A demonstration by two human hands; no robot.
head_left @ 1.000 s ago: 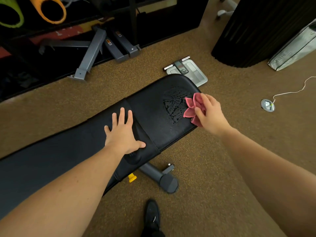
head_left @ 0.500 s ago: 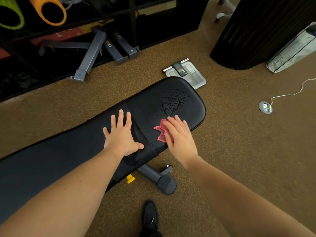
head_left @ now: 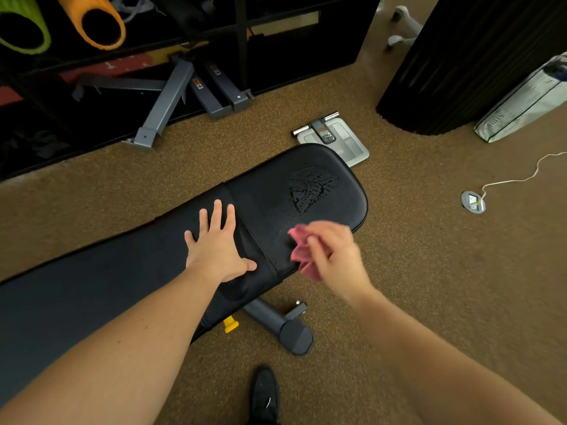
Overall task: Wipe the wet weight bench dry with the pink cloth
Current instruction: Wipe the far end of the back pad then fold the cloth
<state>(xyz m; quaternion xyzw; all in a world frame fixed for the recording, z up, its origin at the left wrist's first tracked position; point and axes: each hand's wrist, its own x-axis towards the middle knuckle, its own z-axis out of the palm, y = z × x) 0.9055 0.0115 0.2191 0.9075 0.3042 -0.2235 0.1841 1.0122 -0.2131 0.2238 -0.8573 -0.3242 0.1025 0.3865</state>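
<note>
The black padded weight bench (head_left: 122, 265) runs from the lower left to the middle of the floor. A wet patch (head_left: 310, 188) of beaded water shows on its seat pad near the far end. My left hand (head_left: 216, 243) rests flat with straight fingers on the pad, just left of the seam. My right hand (head_left: 334, 253), blurred by motion, holds the crumpled pink cloth (head_left: 302, 253) at the seat's near edge. The cloth sits below the wet patch, apart from it.
A grey bathroom scale (head_left: 340, 139) lies on the brown carpet just beyond the bench end. The bench's foot (head_left: 283, 326) and my black shoe (head_left: 264, 394) are below. Grey metal bars (head_left: 167, 102) lean by the dark shelving. A floor socket (head_left: 472, 202) with white cable lies right.
My right hand swept the cloth from the seat's right edge down and left across the pad, then a little back to the right at the near edge. The left hand stayed put.
</note>
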